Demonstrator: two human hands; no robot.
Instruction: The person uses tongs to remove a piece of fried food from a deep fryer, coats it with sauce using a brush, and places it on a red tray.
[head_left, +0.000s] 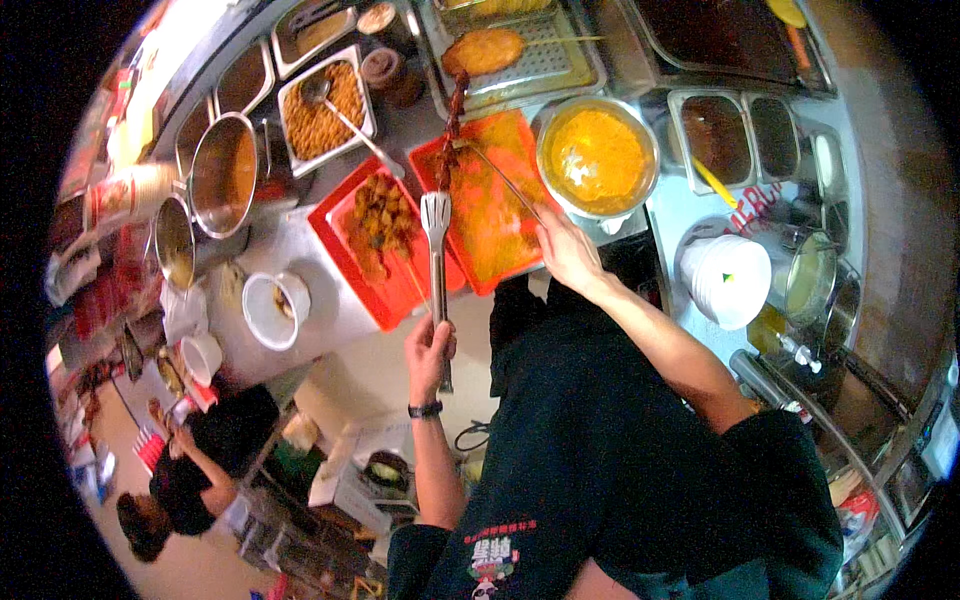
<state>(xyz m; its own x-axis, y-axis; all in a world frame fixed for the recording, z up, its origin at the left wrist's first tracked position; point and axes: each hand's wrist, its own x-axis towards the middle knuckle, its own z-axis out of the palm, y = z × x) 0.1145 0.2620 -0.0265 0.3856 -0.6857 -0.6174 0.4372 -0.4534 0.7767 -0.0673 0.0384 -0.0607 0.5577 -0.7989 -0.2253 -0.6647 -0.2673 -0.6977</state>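
Note:
My left hand (430, 352) is closed around metal tongs (437, 262), which point away from me. Dark glazed food on a skewer (452, 131) extends from the tongs' tip over the red trays. Between the fingers of my right hand (568, 251) is a thin-handled utensil (504, 180); its far end meets the skewered food, and its exact kind is unclear. Beneath lies a red tray (499, 232) smeared with orange sauce. To its left, a second red tray (360, 281) carries browned pieces of food (384, 214) with a stick showing.
A steel bowl of orange sauce (600, 154) stands right of the trays. A pan with beans or nuts (319, 112) and a spoon is at the upper left. White tubs (724, 281) are stacked at right. Another person (199, 472) is at lower left.

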